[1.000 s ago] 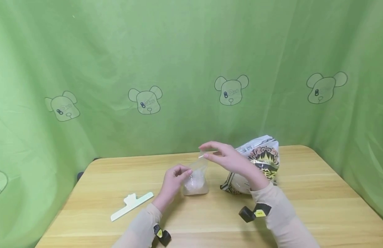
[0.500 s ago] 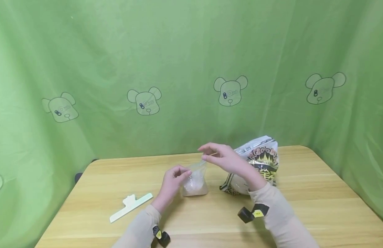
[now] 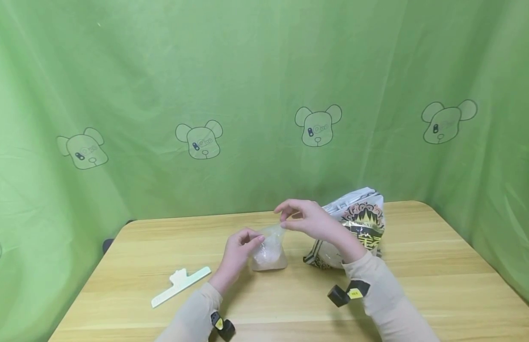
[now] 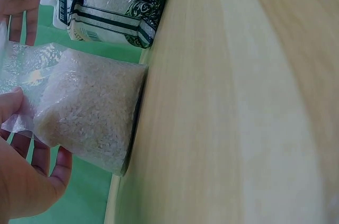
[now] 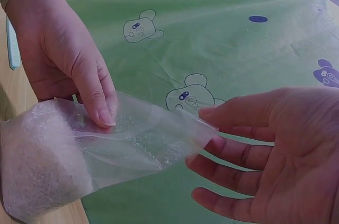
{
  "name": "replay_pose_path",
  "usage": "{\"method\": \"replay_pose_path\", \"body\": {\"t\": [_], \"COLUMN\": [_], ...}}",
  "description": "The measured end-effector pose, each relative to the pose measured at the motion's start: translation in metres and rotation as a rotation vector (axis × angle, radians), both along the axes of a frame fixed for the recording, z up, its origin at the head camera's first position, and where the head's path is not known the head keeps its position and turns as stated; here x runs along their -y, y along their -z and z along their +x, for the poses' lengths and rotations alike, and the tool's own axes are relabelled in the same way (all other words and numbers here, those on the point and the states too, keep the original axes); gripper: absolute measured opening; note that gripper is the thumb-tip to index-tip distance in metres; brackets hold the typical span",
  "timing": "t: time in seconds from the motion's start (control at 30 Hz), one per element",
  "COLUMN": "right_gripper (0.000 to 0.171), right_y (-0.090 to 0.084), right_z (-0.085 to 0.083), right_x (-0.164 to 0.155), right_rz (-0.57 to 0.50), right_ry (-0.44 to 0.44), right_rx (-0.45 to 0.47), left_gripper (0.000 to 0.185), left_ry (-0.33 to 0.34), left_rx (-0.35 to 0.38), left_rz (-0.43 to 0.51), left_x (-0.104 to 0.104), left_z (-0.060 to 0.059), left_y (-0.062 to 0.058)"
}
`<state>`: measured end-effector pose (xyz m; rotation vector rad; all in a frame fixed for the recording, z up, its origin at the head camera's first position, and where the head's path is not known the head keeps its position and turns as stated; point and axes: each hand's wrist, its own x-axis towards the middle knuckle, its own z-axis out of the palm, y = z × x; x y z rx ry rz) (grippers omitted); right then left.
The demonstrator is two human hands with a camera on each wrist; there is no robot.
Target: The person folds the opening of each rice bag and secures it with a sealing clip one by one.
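Note:
A small clear plastic bag of rice (image 3: 270, 254) stands on the table, its filled bottom resting on the wood. My left hand (image 3: 240, 249) pinches its left side between thumb and fingers, above the rice. My right hand (image 3: 309, 218) pinches the upper right edge of the bag with thumb and index finger. In the right wrist view, the thin upper part of the bag (image 5: 143, 134) stretches between my left hand (image 5: 74, 60) and right hand (image 5: 265, 155). Loose white grains fill the lower part of the bag (image 4: 100, 107) in the left wrist view.
A large printed rice bag (image 3: 364, 213) leans behind my right forearm. A pale green and white bag clip (image 3: 180, 286) lies on the table, left of my left forearm. Green curtains (image 3: 255, 95) with bear heads hang beyond the wooden table (image 3: 435, 266).
My right hand has come down slightly, and its fingers have drawn closer together at the top of the small bag. My left hand and the other things stay in place.

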<state>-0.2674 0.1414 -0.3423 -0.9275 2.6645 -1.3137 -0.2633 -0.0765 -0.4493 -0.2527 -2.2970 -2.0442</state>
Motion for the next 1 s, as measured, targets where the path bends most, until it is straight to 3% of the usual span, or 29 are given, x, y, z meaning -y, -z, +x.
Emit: {"method": "replay_pose_path", "body": {"t": [0.4, 1.0], "right_gripper": [0.037, 0.032], "right_y": [0.0034, 0.0073], "right_z": [-0.0023, -0.0030], "right_x": [-0.0015, -0.0015], "right_rz": [0.034, 0.163], "right_ry": [-0.001, 0.045], "right_rx": [-0.008, -0.114], "left_gripper": [0.017, 0.017], "left_ry": [-0.004, -0.006], "left_rx": [0.005, 0.011], "left_rz": [-0.009, -0.019], "left_x": [-0.0001, -0.0018], "left_z": [0.0014, 0.0000], "left_y": [-0.0003, -0.0013]}}
